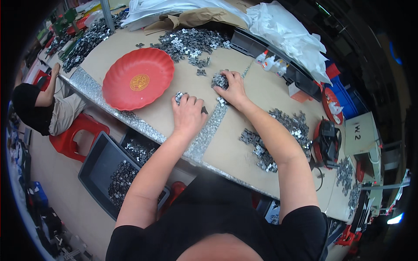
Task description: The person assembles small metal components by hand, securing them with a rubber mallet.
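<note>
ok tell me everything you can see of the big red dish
The red dish is round and shallow, with a scalloped, fluted rim. It looks like glossy plastic. A round gold emblem with printed lettering sits around its middle, and a few pale specks show on its surface. It lies face up on the table, covering part of the speckled strip along the edge. It is to the left of the left hand; neither hand touches it.
</note>
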A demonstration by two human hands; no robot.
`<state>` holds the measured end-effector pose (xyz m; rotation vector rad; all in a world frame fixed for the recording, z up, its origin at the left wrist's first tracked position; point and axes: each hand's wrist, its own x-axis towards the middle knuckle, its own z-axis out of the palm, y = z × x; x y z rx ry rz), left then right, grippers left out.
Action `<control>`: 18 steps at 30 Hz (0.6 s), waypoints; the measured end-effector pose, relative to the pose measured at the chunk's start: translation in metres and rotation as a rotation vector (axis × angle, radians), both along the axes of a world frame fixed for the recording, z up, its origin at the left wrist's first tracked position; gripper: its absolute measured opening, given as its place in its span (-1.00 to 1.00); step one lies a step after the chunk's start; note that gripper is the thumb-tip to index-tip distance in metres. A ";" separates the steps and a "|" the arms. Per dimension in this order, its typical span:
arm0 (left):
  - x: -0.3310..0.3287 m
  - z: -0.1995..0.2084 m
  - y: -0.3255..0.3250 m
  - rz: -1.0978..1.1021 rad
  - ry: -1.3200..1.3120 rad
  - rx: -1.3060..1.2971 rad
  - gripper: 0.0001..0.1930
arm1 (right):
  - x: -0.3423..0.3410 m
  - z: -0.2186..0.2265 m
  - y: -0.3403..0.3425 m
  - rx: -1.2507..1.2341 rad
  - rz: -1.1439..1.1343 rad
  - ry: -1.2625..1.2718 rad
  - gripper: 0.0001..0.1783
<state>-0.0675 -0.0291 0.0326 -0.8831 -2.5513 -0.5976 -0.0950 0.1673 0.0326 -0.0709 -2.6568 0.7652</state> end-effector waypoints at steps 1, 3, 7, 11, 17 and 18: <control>0.001 0.000 0.002 -0.004 0.023 -0.005 -0.73 | 0.008 -0.001 -0.002 0.001 -0.017 0.004 -0.39; 0.004 0.001 0.004 -0.028 0.053 -0.007 -0.74 | 0.024 0.001 -0.006 0.032 -0.017 0.028 -0.37; 0.006 0.001 -0.002 0.051 0.036 -0.102 -0.73 | 0.056 0.028 -0.030 0.153 -0.060 -0.142 -0.25; 0.005 -0.005 -0.001 0.078 0.067 -0.105 -0.78 | 0.107 0.037 -0.047 0.250 -0.187 -0.085 -0.33; 0.009 0.001 0.002 0.070 0.051 -0.135 -0.78 | 0.165 0.006 -0.023 0.658 -0.274 -0.185 -0.53; 0.008 -0.001 0.001 0.067 0.049 -0.137 -0.78 | 0.168 0.007 -0.017 0.660 -0.276 -0.200 -0.54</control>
